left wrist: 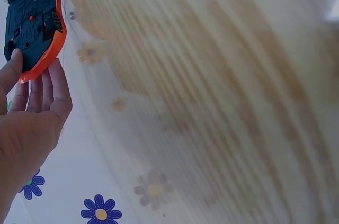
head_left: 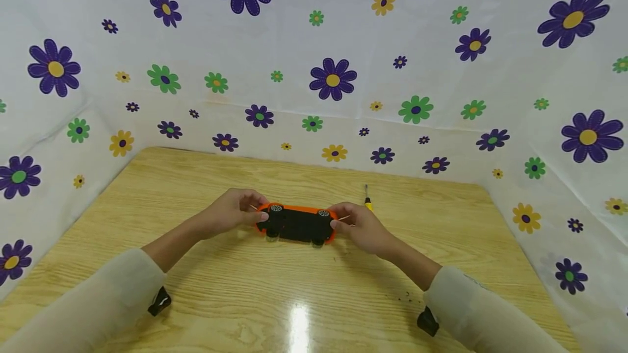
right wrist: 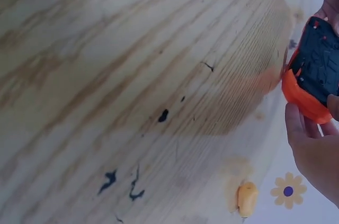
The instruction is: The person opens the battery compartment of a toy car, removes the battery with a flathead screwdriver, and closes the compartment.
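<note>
An orange toy car [head_left: 300, 224] is held above the wooden table, its black underside turned toward the head camera and its wheels showing. My left hand [head_left: 234, 214] grips the car's left end, thumb on the underside and fingers behind the orange body. At the opposite end my right hand [head_left: 364, 229] pinches it the same way. In the left wrist view, the base of the car [left wrist: 33, 23] shows moulded detail and a small red spot. The right wrist view has the car [right wrist: 312, 65] cut off by the frame edge.
Just beyond my right hand, a screwdriver [head_left: 368, 200] with a yellow and black handle lies on the table [head_left: 245, 287]. Small dark scraps [right wrist: 163, 115] are scattered at the table's right. A flower-patterned white cloth [head_left: 294, 42] encloses the back and sides.
</note>
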Demonstrator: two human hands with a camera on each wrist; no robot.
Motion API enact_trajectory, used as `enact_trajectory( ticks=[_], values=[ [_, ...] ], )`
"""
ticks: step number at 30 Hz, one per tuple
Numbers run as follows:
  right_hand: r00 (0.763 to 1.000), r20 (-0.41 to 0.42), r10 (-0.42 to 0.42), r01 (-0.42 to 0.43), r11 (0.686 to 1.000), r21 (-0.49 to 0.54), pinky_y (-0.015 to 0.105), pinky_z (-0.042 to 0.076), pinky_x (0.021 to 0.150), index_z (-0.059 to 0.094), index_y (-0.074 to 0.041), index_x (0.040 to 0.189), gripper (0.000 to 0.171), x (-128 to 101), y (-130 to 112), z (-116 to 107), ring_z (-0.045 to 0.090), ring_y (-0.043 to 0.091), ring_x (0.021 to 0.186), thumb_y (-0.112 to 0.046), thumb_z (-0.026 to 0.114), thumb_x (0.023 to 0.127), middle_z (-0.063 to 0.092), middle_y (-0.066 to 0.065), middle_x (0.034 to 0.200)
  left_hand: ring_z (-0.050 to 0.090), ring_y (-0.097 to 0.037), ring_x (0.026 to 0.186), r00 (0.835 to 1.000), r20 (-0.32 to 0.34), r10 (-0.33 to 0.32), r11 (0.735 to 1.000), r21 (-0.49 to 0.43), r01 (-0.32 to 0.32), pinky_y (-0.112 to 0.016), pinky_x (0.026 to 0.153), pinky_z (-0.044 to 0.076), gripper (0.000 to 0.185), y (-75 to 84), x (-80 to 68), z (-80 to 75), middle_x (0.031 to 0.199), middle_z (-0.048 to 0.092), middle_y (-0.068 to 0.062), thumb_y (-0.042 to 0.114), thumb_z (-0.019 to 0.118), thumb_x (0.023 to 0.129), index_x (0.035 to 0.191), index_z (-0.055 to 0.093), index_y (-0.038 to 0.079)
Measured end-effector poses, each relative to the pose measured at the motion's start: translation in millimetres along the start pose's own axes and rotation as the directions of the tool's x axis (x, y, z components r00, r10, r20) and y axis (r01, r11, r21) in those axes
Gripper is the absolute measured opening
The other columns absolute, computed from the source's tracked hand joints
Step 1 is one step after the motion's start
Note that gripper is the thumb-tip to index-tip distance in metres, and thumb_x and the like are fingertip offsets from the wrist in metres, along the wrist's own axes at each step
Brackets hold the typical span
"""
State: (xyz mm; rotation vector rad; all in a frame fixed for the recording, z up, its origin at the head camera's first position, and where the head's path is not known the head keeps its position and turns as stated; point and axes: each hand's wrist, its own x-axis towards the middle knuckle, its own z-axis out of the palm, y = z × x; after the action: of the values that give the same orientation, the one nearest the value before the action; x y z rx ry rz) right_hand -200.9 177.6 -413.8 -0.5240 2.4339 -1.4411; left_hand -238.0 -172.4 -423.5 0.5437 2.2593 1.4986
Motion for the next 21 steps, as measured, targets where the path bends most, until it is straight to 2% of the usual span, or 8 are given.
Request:
enact_trajectory(
  ticks=[6,9,13,17,21],
  values=[
    [0.995,-0.006,0.103,-0.102,0.989,0.105,0.041,0.061,0.089,0.06,-0.003,0.139,0.036,7.2,5.7,-2.5,0.069,0.024,0.104,-0.013,0.061,0.105,0.067,0.014,0.122,0.071,-0.024,0.1,0.999,-0.043,-0.025,1.0,-0.005,0.025,-0.039,0.084,0.063,0.045,3.8,3.8,2.2,0.121,0.067,-0.013,0.026,0.074,0.097,0.135,0.062,0.005],
    [0.985,0.003,0.174,-0.171,0.963,0.209,0.043,0.061,0.091,0.057,-0.001,0.141,0.037,12.0,5.8,-2.5,0.069,0.026,0.104,-0.009,0.059,0.105,0.064,0.019,0.123,0.072,-0.024,0.098,0.997,-0.065,-0.049,0.999,-0.017,0.048,-0.039,0.083,0.063,0.047,6.7,7.6,3.6,0.123,0.066,-0.015,0.025,0.073,0.098,0.138,0.061,0.003],
    [0.973,0.015,0.231,-0.225,0.929,0.294,0.044,0.061,0.091,0.051,0.003,0.143,0.038,18.0,5.3,-3.4,0.069,0.029,0.107,-0.004,0.055,0.106,0.06,0.026,0.128,0.073,-0.024,0.097,0.995,-0.078,-0.069,0.997,-0.037,0.066,-0.037,0.082,0.064,0.048,9.4,12.7,4.6,0.126,0.066,-0.018,0.023,0.071,0.1,0.14,0.059,0.0],
    [0.966,0.024,0.257,-0.254,0.929,0.271,0.044,0.062,0.089,0.051,0.005,0.143,0.039,22.0,5.7,-6.2,0.07,0.029,0.107,-0.005,0.056,0.106,0.06,0.026,0.128,0.073,-0.024,0.096,0.992,-0.082,-0.098,0.993,-0.069,0.093,-0.038,0.083,0.064,0.044,8.5,18.5,6.2,0.122,0.068,-0.018,0.021,0.069,0.1,0.138,0.06,-0.001],
    [0.958,0.042,0.283,-0.283,0.919,0.275,0.044,0.061,0.09,0.051,0.005,0.143,0.04,26.5,5.3,-9.1,0.069,0.027,0.105,0.001,0.056,0.103,0.061,0.024,0.124,0.07,-0.023,0.094,0.985,-0.106,-0.136,0.989,-0.081,0.127,-0.037,0.082,0.063,0.041,6.7,23.7,7.7,0.119,0.067,-0.016,0.02,0.069,0.1,0.135,0.062,0.001]
  ],
)
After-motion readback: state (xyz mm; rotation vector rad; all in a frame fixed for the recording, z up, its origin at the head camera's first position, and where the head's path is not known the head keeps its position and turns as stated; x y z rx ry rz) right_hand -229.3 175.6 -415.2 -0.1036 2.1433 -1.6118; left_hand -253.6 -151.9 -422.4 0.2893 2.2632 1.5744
